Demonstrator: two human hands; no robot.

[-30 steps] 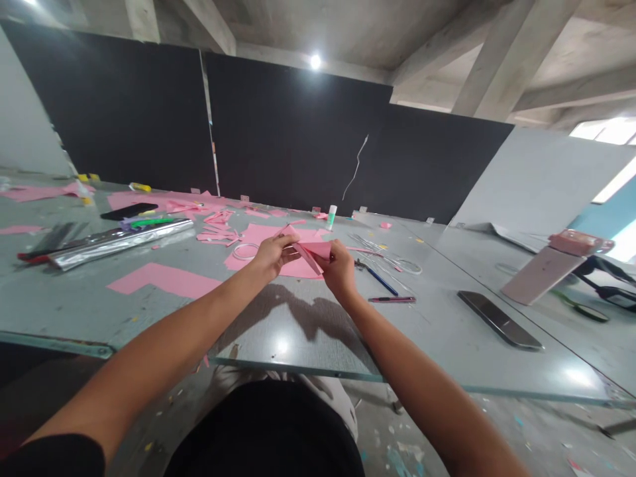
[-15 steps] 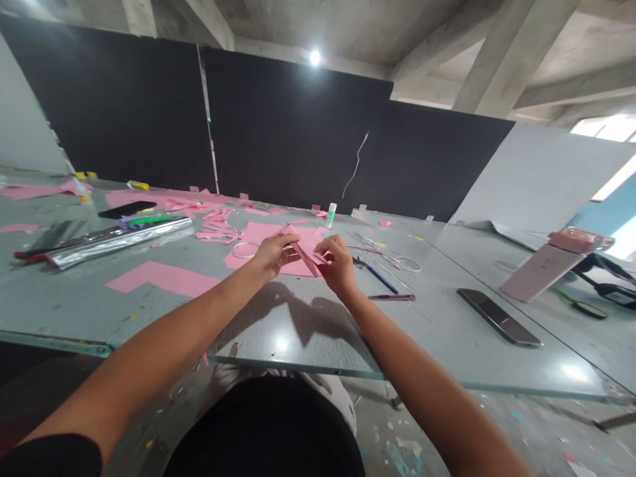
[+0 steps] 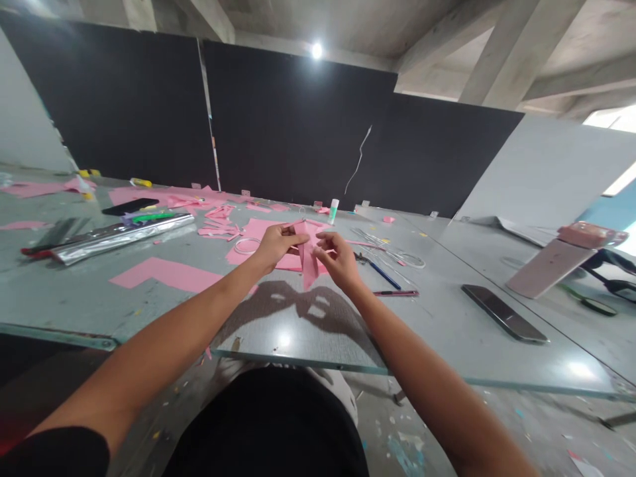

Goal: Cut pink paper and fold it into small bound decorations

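My left hand and my right hand hold a folded piece of pink paper up between them, a little above the table. Its lower point hangs down past my fingers. The left fingers pinch its upper left side, and the right fingertips press on its right side. Below the hands lies a flat pink paper sheet with a thin white wire loop on it. Part of the sheet is hidden by my hands.
On the grey glass-edged table lie a blue pen, a pink-barrelled marker, a dark phone, a silver foil roll, a glue bottle, an L-shaped pink paper and several pink scraps.
The folded paper has turned from a slanted position to a more upright one, with its point hanging downward. My hands have drawn slightly closer around it.
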